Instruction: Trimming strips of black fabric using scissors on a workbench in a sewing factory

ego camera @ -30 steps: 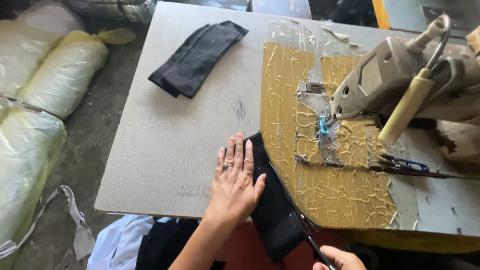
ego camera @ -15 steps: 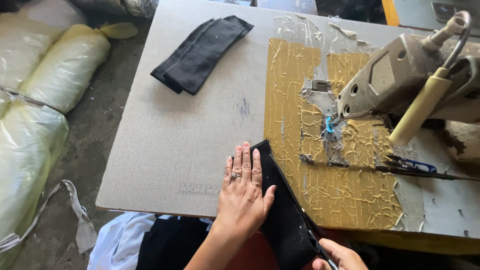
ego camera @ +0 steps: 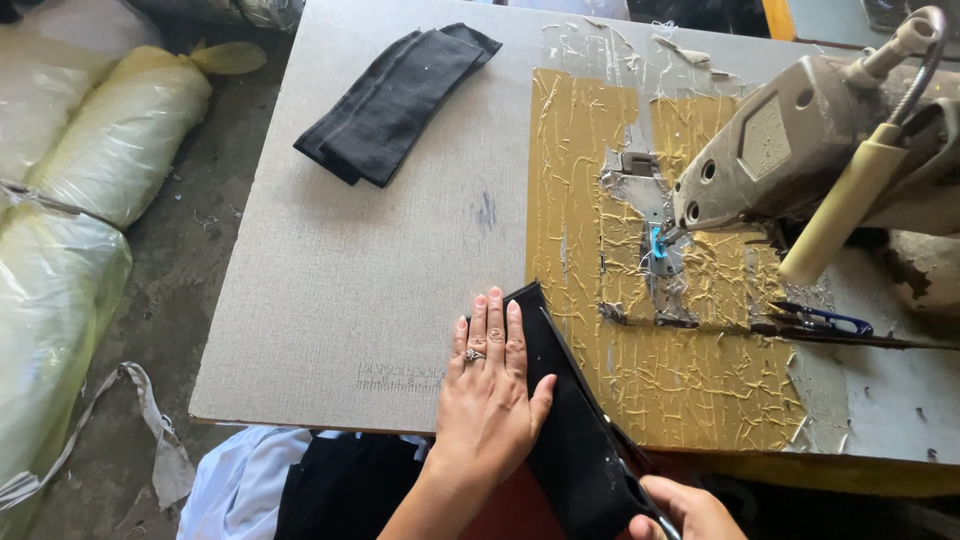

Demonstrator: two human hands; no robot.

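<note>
My left hand lies flat, fingers together and pointing away from me, on the left side of a long black fabric piece. The piece runs diagonally over the front edge of the grey table, its far tip touching the cracked yellow patch. My right hand shows only partly at the bottom edge, closed on the lower end of the fabric, where a thin dark strip runs along its right side. The sewing machine head stands at the right, apart from both hands.
A folded stack of dark fabric pieces lies at the table's far left. Blue-handled snips rest below the machine. Stuffed plastic sacks lie on the floor at the left. White-blue cloth hangs below the table edge.
My left hand stays flat on the black fabric piece. My right hand has come a little further into view at the bottom. The view has shifted slightly.
</note>
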